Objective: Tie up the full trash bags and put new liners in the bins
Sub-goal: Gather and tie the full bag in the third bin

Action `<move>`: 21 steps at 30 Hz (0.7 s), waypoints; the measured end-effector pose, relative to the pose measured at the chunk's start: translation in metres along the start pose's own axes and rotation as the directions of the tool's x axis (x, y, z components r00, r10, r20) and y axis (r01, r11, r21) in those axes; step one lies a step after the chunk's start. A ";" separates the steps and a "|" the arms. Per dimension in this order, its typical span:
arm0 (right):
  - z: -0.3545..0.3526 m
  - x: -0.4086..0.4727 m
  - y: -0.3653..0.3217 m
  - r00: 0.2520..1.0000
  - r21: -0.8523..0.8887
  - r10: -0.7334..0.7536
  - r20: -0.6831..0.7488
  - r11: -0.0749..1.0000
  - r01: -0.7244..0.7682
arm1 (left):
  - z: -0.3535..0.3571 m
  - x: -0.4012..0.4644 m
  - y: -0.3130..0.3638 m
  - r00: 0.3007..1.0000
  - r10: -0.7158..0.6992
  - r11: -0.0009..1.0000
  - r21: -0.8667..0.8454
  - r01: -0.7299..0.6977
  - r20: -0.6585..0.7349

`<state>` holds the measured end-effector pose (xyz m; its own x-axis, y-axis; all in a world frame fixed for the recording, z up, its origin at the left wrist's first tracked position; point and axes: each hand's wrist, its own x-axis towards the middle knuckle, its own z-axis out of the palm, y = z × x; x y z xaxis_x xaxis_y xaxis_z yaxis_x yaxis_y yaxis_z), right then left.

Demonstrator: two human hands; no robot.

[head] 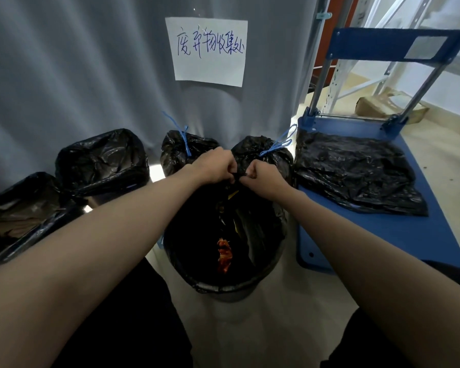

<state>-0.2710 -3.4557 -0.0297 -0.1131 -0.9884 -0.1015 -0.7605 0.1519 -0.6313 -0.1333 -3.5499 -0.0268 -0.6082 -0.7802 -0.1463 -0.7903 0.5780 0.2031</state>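
A: Over the round bin (223,290), both arms reach fwd; left hand (215,166) and right hand (263,177) meet knuckle to knuckle, each pinching the black bag (250,229) edge betw. them.

B: Count?

A: 2 tied bags (186,152) w/ blue ties behind it, 2 lined bins (104,160) at left, flat liners (356,173) on the blue cart (398,235).

B: Bag vs hands?

A: Mouth gathered up to the fists; rest hangs below, inside the bin.

I see bare floor (284,328) in front of the round bin (223,285). Two tied bags (186,150) stand close behind it, lined bins (101,160) crowd its left, and the blue cart (383,235) walls off its right.
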 end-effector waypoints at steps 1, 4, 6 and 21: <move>-0.001 -0.002 0.000 1.000 -0.043 -0.028 0.012 0.999 0.029 | -0.001 -0.003 0.003 0.999 0.012 0.998 0.070 -0.010 -0.038; -0.007 -0.008 0.002 0.997 -0.206 -0.073 0.010 0.976 0.074 | -0.007 -0.010 0.007 0.990 0.080 0.979 0.197 -0.057 -0.114; -0.009 -0.010 0.006 0.997 -0.249 -0.070 -0.029 0.967 0.060 | -0.013 -0.018 0.006 0.986 0.118 0.965 0.248 -0.086 -0.121; -0.022 -0.044 0.030 0.996 -0.438 0.089 0.011 0.896 -0.075 | -0.015 -0.080 -0.017 0.987 -0.158 0.911 0.379 0.161 -0.038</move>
<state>-0.3033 -3.4076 -0.0274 -0.1735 -0.9708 -0.1658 -0.9528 0.2081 -0.2212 -0.0702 -3.5009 -0.0037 -0.4725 -0.8702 -0.1392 -0.8460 0.4922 -0.2049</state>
